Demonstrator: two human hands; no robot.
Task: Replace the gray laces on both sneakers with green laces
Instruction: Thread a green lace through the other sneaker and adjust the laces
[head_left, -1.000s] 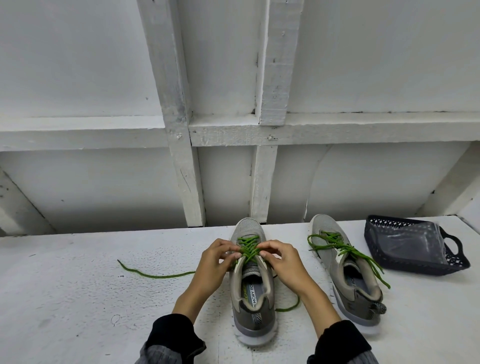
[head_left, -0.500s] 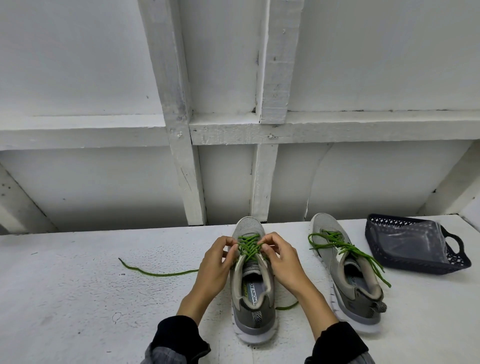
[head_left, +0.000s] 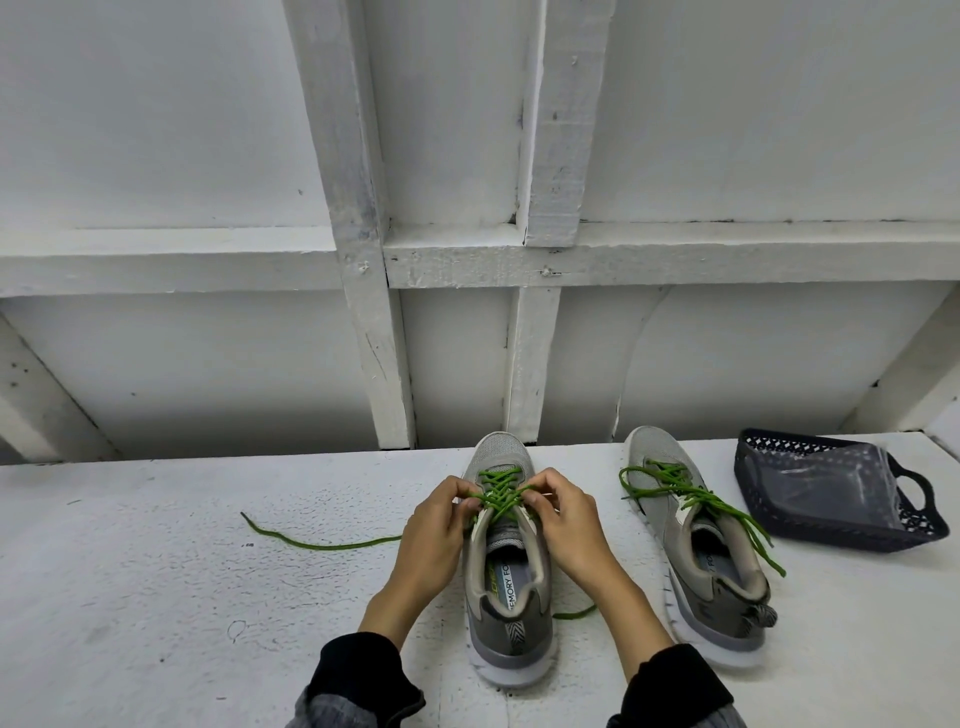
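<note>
Two grey sneakers stand on the white table, toes pointing away from me. The middle sneaker (head_left: 506, 587) carries a green lace (head_left: 497, 488) crossed through its eyelets. My left hand (head_left: 434, 530) pinches that lace at the left eyelets, and my right hand (head_left: 566, 525) pinches it at the right eyelets. One loose end trails left across the table (head_left: 311, 543); a short bit shows right of the heel (head_left: 574, 614). The right sneaker (head_left: 691, 551) has its own green lace (head_left: 691, 493), with loose ends hanging over its side.
A dark woven basket (head_left: 831, 535) with a clear plastic bag inside sits at the right, close to the right sneaker. A white wall with wooden beams rises just behind the table's far edge. No grey laces are in view.
Both hands have crept slightly forward along the middle sneaker's lacing, fingertips now closer together over the crossed lace. The trailing end on the left barely shifted.
</note>
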